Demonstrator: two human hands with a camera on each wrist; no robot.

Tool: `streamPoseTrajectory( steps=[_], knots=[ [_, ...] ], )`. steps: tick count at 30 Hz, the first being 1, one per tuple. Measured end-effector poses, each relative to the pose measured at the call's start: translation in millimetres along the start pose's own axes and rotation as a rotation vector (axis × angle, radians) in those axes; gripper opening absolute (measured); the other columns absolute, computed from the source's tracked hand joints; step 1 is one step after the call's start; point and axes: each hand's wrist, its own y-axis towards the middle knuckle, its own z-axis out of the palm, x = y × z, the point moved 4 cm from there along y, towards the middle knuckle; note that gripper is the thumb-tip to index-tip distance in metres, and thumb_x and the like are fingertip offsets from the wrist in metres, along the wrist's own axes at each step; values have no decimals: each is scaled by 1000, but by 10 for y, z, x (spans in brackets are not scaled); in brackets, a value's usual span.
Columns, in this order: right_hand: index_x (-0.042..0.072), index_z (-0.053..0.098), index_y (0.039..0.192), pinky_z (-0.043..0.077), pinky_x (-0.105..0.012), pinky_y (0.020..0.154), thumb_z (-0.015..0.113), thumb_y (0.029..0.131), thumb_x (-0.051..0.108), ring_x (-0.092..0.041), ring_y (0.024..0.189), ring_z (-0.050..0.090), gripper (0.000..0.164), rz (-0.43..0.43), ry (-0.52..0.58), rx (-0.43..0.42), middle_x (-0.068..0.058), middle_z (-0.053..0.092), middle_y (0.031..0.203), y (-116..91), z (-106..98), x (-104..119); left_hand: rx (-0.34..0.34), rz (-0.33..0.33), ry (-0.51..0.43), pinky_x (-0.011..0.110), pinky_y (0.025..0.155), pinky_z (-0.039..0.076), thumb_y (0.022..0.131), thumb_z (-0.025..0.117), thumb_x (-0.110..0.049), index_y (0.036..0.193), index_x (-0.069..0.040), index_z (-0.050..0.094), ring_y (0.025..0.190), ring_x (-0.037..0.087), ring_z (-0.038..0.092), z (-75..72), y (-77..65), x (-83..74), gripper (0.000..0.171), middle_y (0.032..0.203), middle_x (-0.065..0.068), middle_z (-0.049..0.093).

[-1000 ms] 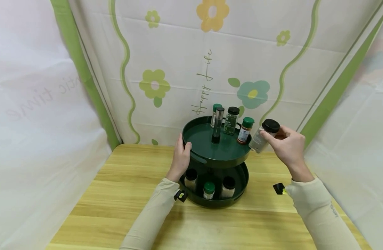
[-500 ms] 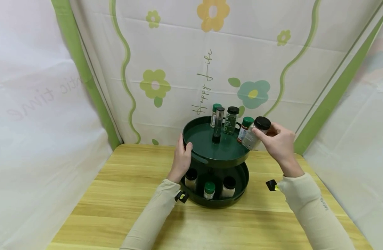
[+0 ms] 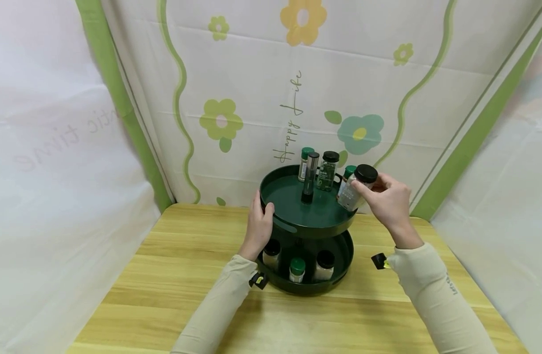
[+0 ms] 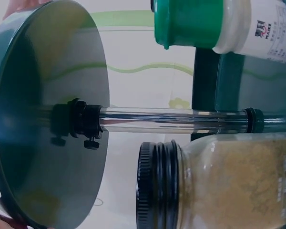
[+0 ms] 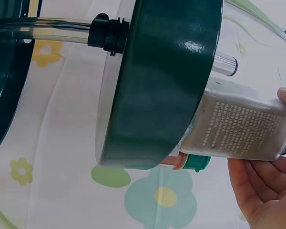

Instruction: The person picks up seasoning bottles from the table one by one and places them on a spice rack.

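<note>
A dark green two-tier round tray (image 3: pixel 293 206) stands on the table. My left hand (image 3: pixel 258 228) holds the left side of the upper tier, thumb at the front. My right hand (image 3: pixel 391 201) pinches a clear spice jar (image 3: pixel 351 196) with a black lid, thumb in front and fingers behind. The jar tilts, its bottom overlapping the upper tier's right rim; a greyish powder and printed text show in the right wrist view. Just behind it stands a green-capped bottle (image 3: pixel 349 170), partly hidden. Farther back are a black-capped jar (image 3: pixel 327 172) and another green-capped bottle (image 3: pixel 304 164).
A clear post with a black cap (image 3: pixel 312 177) rises through the upper tier. Below sit two black-lidded jars, one pale brown (image 4: pixel 233 181), and a green-capped bottle (image 3: pixel 296 270). A wooden table (image 3: pixel 173 290) lies beneath, with a flowered curtain (image 3: pixel 235 73) behind.
My right hand has carried the jar leftward to the upper tier's right rim, where it covers more of the green-capped bottle. The left hand has stayed on the tray.
</note>
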Motion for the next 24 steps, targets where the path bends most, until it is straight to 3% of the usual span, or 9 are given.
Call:
streamPoseTrajectory(
  steps=[24],
  knots=[
    [8, 68, 88, 45, -29, 59, 72, 79, 50, -19, 68, 56, 43, -9, -87, 160, -6, 64, 77, -106, 201, -76, -32, 11, 26, 45, 107, 29, 101, 39, -34, 152, -10, 10, 140, 24, 17, 36, -44, 10, 63, 156, 9, 12]
  ],
)
